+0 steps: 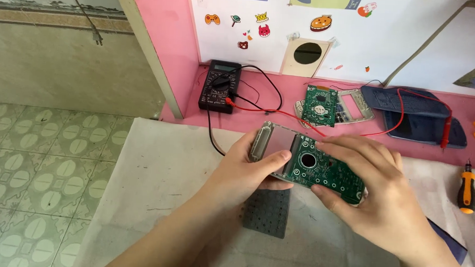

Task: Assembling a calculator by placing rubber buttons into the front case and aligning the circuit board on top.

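Both hands — left hand [247, 168], right hand [375, 188] — clamped on green circuit board [320, 170]; multimeter [219, 86], orange screwdriver [467, 188] nearby.

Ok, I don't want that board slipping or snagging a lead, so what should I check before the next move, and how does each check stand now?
1. Left hand grips the display end of the green circuit board: ok.
2. Right hand holds the other end: ok.
3. Board lifted off the grey perforated pad: ok.
4. Red test lead free of the board: cannot tell, it runs behind it.
5. Orange screwdriver away from both hands: ok.
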